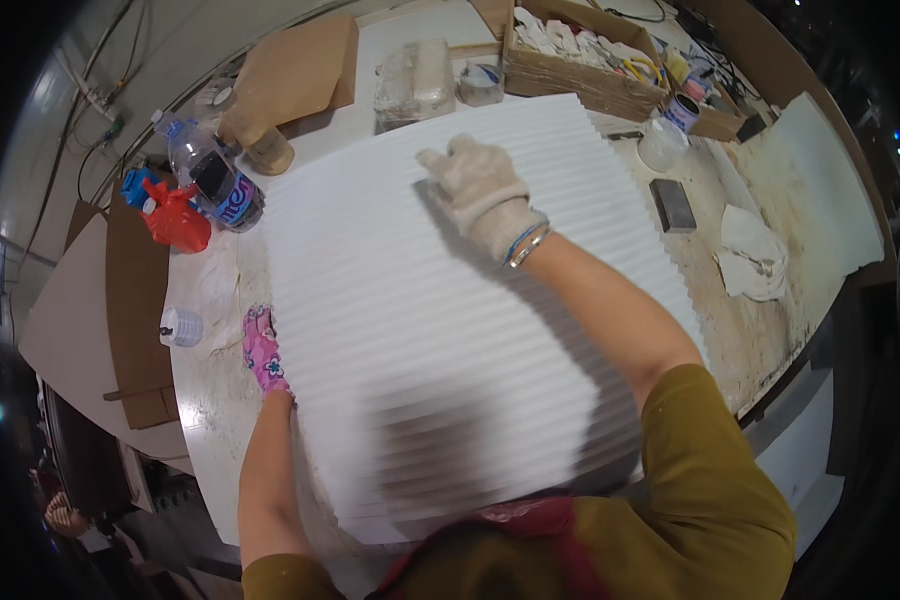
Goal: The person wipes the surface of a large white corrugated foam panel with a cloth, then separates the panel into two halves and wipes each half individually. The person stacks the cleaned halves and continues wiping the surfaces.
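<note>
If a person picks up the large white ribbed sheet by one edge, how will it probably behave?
The white ribbed sheet is probably light for its size, as its surface looks foam-like. Being broad, it may sag at unsupported edges. Its parallel ribs could let it fold more easily along the grooves than across them.

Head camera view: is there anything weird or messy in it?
Yes. The left hand wears a pink flowered glove, but the right hand wears a plain off-white glove, an odd, mismatched pair. Also, the tabletop looks dirty and stained toward its right edge.
</note>
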The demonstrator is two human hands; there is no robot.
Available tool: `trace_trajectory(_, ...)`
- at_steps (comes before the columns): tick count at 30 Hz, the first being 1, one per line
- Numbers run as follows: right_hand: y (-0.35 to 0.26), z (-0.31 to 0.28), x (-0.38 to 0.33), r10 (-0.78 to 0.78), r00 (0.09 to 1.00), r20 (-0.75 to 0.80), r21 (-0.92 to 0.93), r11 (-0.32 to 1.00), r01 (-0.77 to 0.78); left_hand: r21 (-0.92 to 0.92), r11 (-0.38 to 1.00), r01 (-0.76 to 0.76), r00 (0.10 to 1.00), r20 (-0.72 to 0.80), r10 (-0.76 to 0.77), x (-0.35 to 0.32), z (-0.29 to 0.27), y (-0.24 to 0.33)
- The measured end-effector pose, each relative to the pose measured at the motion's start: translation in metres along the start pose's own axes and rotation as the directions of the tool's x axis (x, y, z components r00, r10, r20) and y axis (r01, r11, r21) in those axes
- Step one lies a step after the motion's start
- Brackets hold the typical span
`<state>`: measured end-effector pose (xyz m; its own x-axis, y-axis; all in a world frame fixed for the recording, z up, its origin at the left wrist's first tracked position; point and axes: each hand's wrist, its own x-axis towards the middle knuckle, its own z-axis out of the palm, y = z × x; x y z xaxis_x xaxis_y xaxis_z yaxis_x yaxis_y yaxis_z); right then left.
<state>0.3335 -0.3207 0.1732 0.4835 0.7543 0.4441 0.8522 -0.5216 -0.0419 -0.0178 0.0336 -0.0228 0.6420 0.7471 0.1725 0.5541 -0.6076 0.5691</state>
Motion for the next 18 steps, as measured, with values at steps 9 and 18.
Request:
trace_trajectory(9, 0.025, -0.023, -0.024, 0.216, 0.923, 0.317, 0.018, 0.972, -0.234, 0.233, 0.966, -0.114, 0.986, -0.095, 0.139, -0.013, -0.002, 0.022)
trace_trajectory(18, -0.060, -0.018, 0.026, -0.153, 0.977, 0.151, 0.303, 0.948, 0.102, 0.301, 0.947, -0.115, 0.983, -0.102, 0.152, -0.006, 0.011, -0.005)
